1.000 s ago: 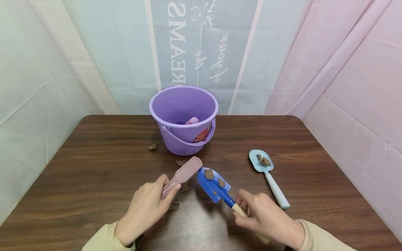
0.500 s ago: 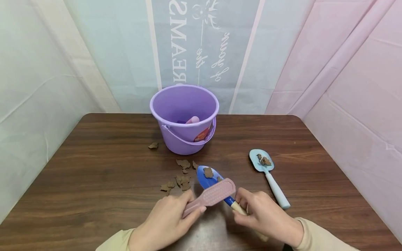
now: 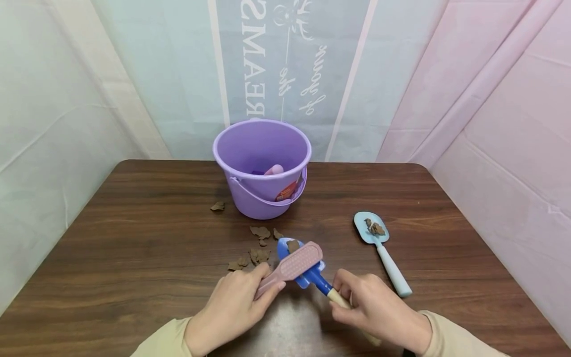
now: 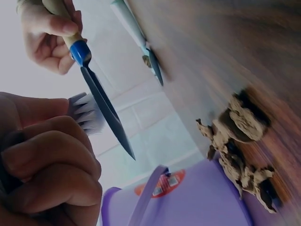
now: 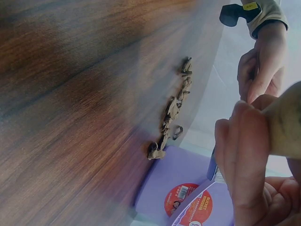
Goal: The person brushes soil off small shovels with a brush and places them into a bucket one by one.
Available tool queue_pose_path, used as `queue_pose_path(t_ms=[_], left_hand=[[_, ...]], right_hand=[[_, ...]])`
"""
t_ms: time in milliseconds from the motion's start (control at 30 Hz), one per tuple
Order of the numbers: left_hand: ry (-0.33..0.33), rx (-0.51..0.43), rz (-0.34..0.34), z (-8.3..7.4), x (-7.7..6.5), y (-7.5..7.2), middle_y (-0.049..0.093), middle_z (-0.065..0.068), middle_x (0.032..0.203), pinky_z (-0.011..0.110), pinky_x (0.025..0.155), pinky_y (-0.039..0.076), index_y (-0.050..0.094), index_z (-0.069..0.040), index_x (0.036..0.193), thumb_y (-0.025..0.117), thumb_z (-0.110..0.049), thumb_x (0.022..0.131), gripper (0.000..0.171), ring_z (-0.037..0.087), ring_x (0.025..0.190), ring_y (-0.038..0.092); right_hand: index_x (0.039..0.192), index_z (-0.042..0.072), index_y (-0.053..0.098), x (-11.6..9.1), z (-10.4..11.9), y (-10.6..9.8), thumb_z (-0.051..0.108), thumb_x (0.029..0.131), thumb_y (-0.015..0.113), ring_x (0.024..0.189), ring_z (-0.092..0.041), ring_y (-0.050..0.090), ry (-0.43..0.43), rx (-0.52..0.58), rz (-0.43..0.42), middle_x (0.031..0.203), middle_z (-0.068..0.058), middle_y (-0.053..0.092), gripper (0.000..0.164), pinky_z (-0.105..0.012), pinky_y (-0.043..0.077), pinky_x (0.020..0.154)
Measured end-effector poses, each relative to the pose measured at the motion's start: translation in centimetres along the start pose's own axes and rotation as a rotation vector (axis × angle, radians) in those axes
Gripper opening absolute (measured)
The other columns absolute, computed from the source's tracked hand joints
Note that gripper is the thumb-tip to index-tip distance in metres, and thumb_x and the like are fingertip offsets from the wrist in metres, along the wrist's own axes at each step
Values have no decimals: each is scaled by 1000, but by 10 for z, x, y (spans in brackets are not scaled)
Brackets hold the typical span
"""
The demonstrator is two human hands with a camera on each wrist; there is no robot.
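Note:
My left hand (image 3: pixel 234 305) grips a pink scrubbing brush (image 3: pixel 294 264) by its handle; pale bristles (image 4: pixel 87 113) show below its head in the left wrist view. In the head view the brush head lies across the blade of a blue hand trowel (image 3: pixel 318 280), covering part of it. My right hand (image 3: pixel 379 307) holds this trowel by its wooden handle (image 3: pixel 338 298), the blade raised over the table. One brown flake (image 3: pixel 292 246) shows on the blade near the tip. Several more dry brown flakes (image 3: pixel 259 256) lie on the table left of it.
Behind the trowel stands a purple bucket (image 3: pixel 263 198) with a pink-handled item (image 3: pixel 274 170) inside. A light blue scoop (image 3: pixel 393 272) bearing brown bits (image 3: pixel 375 228) lies at the right. Another flake (image 3: pixel 217 206) sits left of the bucket on the wooden table (image 3: pixel 134 238).
My left hand has swung the brush rightward over the trowel blade, then slightly back left toward the tip. Flakes seen on the blade are now partly covered. My right hand has barely moved.

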State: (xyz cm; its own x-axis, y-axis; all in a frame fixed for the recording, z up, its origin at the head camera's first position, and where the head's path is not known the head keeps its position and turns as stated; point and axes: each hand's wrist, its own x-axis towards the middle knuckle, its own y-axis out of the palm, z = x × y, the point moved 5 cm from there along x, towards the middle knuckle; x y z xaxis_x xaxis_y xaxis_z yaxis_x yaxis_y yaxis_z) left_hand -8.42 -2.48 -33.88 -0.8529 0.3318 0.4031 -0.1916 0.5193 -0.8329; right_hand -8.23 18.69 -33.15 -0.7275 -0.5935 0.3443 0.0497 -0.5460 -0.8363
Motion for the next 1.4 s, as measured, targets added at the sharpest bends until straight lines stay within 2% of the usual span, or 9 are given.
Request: queue_pose_path(t_ms=[200, 500, 767, 1167, 1400], left_hand=[[-33, 1, 3, 7, 0, -2, 26, -14, 49, 20, 40, 24, 43, -19, 68, 65, -38, 83, 33, 2, 43, 30], [-121, 19, 16, 18, 2, -6, 30, -13, 48, 22, 41, 26, 44, -19, 67, 66, -39, 83, 33, 5, 43, 33], [-136, 38, -12, 21, 3, -10, 30, -13, 46, 22, 41, 25, 43, -20, 66, 69, -40, 80, 35, 6, 43, 33], [-153, 35, -17, 23, 4, -12, 32, -13, 47, 21, 41, 25, 45, -20, 69, 68, -40, 81, 33, 6, 43, 33], [-179, 87, -87, 32, 3, -18, 33, -10, 46, 25, 41, 26, 47, -16, 71, 67, -34, 83, 30, 9, 42, 35]], right_hand=[[81, 21, 51, -1, 0, 0, 10, 67, 72, 51, 18, 34, -9, -1, -13, 60, 22, 52, 28, -3, 28, 44], [80, 21, 51, -2, -1, 0, 10, 66, 72, 52, 18, 35, -5, -1, -22, 60, 22, 52, 27, -2, 29, 45], [80, 21, 51, -1, 0, 0, 10, 67, 71, 52, 18, 36, 3, 17, -14, 60, 21, 52, 26, -3, 29, 45], [80, 22, 50, 0, 0, -1, 11, 67, 72, 51, 18, 34, 3, -4, -16, 59, 22, 49, 27, -3, 29, 45], [80, 21, 50, -1, -2, 0, 12, 68, 71, 52, 17, 36, 10, 2, -6, 59, 22, 50, 26, -3, 30, 45]])
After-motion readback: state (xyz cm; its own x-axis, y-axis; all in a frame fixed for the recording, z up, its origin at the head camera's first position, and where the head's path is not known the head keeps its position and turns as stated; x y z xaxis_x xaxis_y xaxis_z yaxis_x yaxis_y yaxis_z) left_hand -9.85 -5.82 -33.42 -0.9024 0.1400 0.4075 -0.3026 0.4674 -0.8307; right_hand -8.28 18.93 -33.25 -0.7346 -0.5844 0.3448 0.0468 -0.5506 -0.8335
